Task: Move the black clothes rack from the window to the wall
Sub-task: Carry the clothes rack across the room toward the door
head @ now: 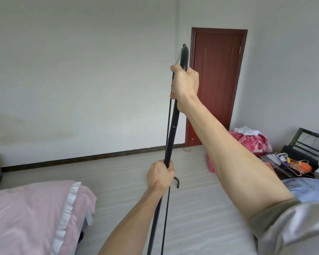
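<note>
With both hands wrapped round it, the black clothes rack stands dead centre of my view, its pole tilted slightly and reaching up in front of the white wall; right hand is clenched on the pole just below the rounded top, left hand is clenched lower down, near the middle; I count two bare forearms, one grey sleeve on the right arm; beside the thick pole runs one thin black rod, and one curved black foot peeks out past the left hand, over the pale floor; one red-brown door, shut, sits behind the pole's top; one pink bed cover with a white frill at lower left; one pink flowered bundle at right, next to one black frame; no labels or writing I can read anywhere.
</note>
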Tool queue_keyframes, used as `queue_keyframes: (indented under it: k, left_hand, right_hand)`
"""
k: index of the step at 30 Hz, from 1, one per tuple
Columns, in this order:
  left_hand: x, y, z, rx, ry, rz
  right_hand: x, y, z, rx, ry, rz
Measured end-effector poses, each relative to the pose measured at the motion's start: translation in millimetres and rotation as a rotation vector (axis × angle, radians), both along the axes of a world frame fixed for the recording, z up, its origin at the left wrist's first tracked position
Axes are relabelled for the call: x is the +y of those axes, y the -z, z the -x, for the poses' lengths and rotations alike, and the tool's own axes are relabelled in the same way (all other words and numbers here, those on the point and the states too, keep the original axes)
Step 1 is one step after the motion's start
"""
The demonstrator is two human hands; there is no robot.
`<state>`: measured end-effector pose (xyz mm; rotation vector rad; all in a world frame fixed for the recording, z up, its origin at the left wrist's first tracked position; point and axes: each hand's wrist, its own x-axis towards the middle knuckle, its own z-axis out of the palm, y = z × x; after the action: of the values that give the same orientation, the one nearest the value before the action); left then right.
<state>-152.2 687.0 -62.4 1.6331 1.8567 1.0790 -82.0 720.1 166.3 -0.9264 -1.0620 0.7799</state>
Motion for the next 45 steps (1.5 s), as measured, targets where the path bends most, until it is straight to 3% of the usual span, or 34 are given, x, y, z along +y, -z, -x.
queue_keyframes:
  k: [24,33,45]
  left_hand:
    - [403,-15,107,0.113,-0.009,-0.057]
    - [539,-20,171,0.067,-0.059,-0.062]
    - [707,-12,293,0.020,0.112,-0.039]
  right_hand:
    - [387,-6,82,0.071,0.021,-0.086]
    - [521,-11,144,0.087,-0.023,-0.100]
    - [675,-2,271,0.041,0.102,-0.137]
